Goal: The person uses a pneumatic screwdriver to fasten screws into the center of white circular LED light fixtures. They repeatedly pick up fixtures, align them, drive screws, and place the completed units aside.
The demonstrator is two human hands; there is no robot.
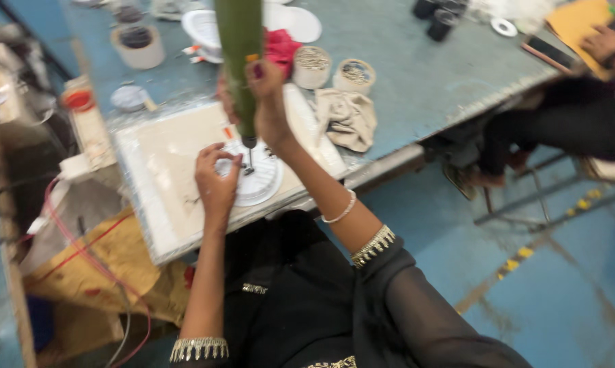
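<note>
Clad in black with sheer sleeves, gold-beaded cuffs; pearl bracelet at right wrist; dark red polish on right hand [270,112].

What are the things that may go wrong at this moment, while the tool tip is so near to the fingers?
1. The left hand steadies the white round plate right beside the tip of the green rotary tool; a slip might catch a finger.
2. The right hand grips the tool low and one-handed, so the tip may wander and mar the plate.
3. The beige cloth lies close by and could snag.
</note>
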